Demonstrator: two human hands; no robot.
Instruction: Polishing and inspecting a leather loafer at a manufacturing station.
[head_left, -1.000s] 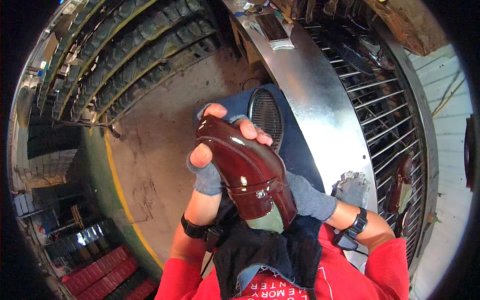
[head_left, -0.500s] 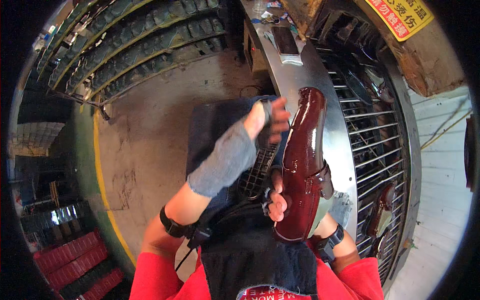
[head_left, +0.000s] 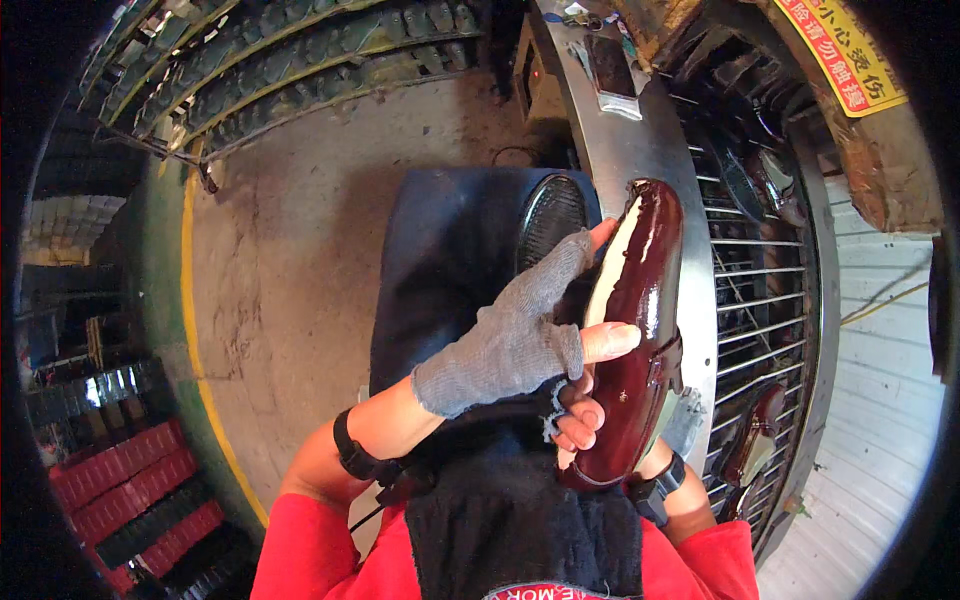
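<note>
A glossy dark red shoe upper [head_left: 640, 290], stretched over a pale green last, points away from me above my lap. A cream strip [head_left: 617, 260] shows along its left side. My left hand [head_left: 530, 340], in a grey fingerless glove, grips it from the left; the thumb lies across the top and the other fingers reach toward the cream strip, partly hidden. My right hand [head_left: 580, 418] holds the near end from below, its fingertips curling up on the left side and the palm hidden. A black ridged sole [head_left: 552, 218] rests on my dark-covered lap, beyond my left hand.
On the right runs a metal ledge [head_left: 640, 145] beside a rack of bars [head_left: 760, 290] holding other dark shoes [head_left: 755, 430]. A phone-like dark slab [head_left: 610, 70] lies on the ledge. Shelves of dark shoe lasts [head_left: 330, 60] stand far left, and red racks [head_left: 130, 470] lower left.
My left hand has come down and right onto the shoe upper. The upper has rolled, showing its cream strip, and shifted slightly right. More of the black sole shows.
</note>
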